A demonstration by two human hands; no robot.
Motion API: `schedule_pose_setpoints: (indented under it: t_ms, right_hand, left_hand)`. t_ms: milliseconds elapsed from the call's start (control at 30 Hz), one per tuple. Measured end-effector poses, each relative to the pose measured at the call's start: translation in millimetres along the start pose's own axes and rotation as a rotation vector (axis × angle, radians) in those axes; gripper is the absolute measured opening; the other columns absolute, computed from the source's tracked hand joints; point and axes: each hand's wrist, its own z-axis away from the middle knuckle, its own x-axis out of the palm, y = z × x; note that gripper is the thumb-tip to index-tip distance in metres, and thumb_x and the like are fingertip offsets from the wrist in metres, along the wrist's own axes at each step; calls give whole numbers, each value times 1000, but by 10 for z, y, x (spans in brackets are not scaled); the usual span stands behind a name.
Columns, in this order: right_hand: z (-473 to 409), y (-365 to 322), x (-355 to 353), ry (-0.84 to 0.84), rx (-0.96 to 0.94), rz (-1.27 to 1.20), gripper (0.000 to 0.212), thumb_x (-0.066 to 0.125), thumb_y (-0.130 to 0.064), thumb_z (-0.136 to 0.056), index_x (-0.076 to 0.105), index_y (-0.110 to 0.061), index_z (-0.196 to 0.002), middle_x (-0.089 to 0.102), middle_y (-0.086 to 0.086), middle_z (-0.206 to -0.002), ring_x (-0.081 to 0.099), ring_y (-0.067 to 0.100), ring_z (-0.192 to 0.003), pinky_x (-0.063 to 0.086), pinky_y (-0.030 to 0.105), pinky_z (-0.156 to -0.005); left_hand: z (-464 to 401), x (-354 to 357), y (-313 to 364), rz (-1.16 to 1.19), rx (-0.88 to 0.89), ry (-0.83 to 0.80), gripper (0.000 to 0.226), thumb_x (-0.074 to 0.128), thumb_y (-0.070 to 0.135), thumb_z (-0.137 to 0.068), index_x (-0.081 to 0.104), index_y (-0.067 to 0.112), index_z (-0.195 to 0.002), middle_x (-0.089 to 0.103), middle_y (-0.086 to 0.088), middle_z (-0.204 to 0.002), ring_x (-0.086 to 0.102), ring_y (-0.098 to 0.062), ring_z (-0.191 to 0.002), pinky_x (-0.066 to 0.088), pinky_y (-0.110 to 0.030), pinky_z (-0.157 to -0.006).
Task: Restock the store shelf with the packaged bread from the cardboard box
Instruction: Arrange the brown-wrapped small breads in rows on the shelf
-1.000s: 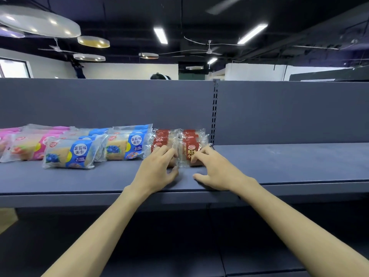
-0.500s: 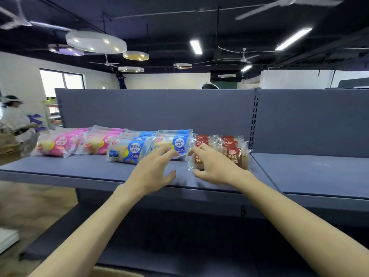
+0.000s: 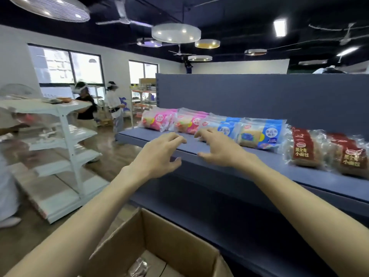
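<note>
From the head camera, the red bread packs (image 3: 327, 151) are sitting at the right of the blue shelf (image 3: 249, 162), two facing front, each showing white Chinese characters reading 黑全麦小面包 under a small oval logo too blurred to read. Left of them, the blue packs (image 3: 259, 134) are lying in two front-facing stacks, with a label that appears to read 蓝莓味面包, and the pink packs (image 3: 171, 121) are lying in two stacks whose writing is too blurred to read. How many packs are stacked behind each front one cannot be told.

The left hand (image 3: 159, 154) is hovering empty over the shelf's front edge, fingers loosely curled. The right hand (image 3: 217, 148) is spreading relaxed fingers just in front of the blue packs, gripping nothing, well apart from the red packs. The cardboard box (image 3: 159, 242) is standing open below both forearms, with one clear wrapper (image 3: 138, 267) showing inside.
</note>
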Motion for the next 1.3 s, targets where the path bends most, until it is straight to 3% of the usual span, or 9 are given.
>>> schedule_pose_setpoints:
  t_ms: [167, 300, 400, 667, 800, 900, 1033, 1133, 1300]
  right_hand:
    - [-178, -451, 562, -18, -35, -53, 50, 67, -36, -88, 46, -25, -131, 49, 1, -124, 59, 22, -100, 51, 43, -88]
    - [-46, -670, 1229, -152, -20, -76, 48, 67, -38, -87, 45, -28, -129, 49, 1, -118, 59, 23, -99, 52, 43, -85]
    - [76, -750, 1722, -277, -8, -88, 48, 65, -37, -89, 44, -27, -131, 47, 1, -119, 58, 23, -96, 53, 45, -82]
    - [254, -776, 2661, -499, -28, -157, 48, 64, -35, -89, 44, -28, -133, 50, -2, -120, 59, 21, -96, 53, 40, -81]
    - [306, -721, 3037, -615, -75, -150, 52, 65, -35, -88, 44, -26, -135, 51, 2, -128, 59, 25, -106, 52, 42, -86]
    - [364, -641, 3326, -709, -74, -184, 55, 66, -34, -87, 43, -25, -136, 50, 2, -126, 59, 26, -105, 52, 42, -87]
    - [556, -520, 3774, -870, -7, -233, 60, 68, -33, -85, 40, -25, -138, 49, 3, -123, 60, 28, -105, 52, 42, -87]
    - [727, -448, 4126, -1000, 72, -255, 67, 68, -29, -87, 36, -23, -146, 45, 11, -140, 55, 31, -120, 47, 37, -95]
    - [998, -412, 4561, -1185, 142, -285, 63, 67, -25, -88, 39, -23, -144, 46, 8, -141, 49, 28, -125, 43, 36, -103]
  left_hand:
    - [541, 70, -455, -7, -77, -101, 47, 65, 34, -84, 53, 23, -128, 57, 3, -122, 53, -20, -114, 50, -39, -87]
    - [1137, 474, -629, 41, -118, -281, 44, 61, 34, -85, 53, 22, -127, 57, 0, -117, 54, -23, -106, 51, -41, -80]
    - [1593, 844, -659, 105, -166, -402, 46, 57, 37, -84, 53, 22, -127, 57, 0, -118, 55, -23, -106, 51, -42, -83]
    - [2667, 1550, -468, 194, -469, -637, 48, 58, 37, -84, 52, 24, -130, 57, 4, -118, 53, -20, -110, 46, -35, -89]
    - [2875, 1749, -500, 208, -586, -754, 46, 53, 43, -80, 54, 23, -122, 57, 2, -111, 54, -23, -108, 48, -40, -88]
    - [2931, 1904, -577, 204, -688, -861, 56, 47, 50, -78, 52, 22, -127, 57, -1, -117, 53, -24, -112, 47, -41, -90]
    - [2954, 2261, -542, 221, -804, -1158, 57, 62, 36, -87, 42, 24, -139, 50, -4, -132, 50, -28, -121, 46, -38, -93]
    - [3008, 2552, -448, 273, -876, -1317, 59, 66, 30, -87, 42, 22, -140, 48, -9, -141, 49, -30, -127, 44, -34, -99]
    - [3172, 2933, -291, 253, -937, -1507, 52, 72, 19, -79, 51, 19, -126, 55, -12, -132, 52, -29, -123, 42, -31, -100]
